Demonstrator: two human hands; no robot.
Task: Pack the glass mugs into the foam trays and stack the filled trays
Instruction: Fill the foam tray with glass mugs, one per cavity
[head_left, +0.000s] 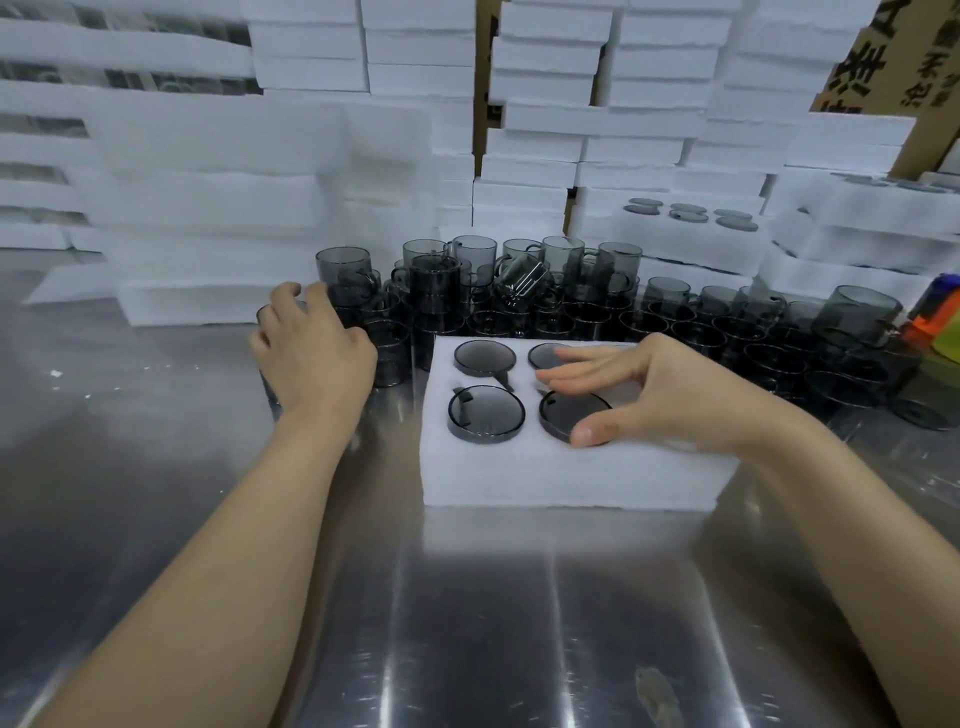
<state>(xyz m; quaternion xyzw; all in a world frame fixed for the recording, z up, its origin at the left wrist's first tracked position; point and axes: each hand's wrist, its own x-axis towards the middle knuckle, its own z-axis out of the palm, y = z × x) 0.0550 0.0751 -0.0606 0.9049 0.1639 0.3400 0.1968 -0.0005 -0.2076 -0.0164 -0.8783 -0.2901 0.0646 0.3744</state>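
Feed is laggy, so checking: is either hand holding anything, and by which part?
Left hand seems to grip a glass mug by its top rim. Right hand rests open on the foam tray, holding nothing.
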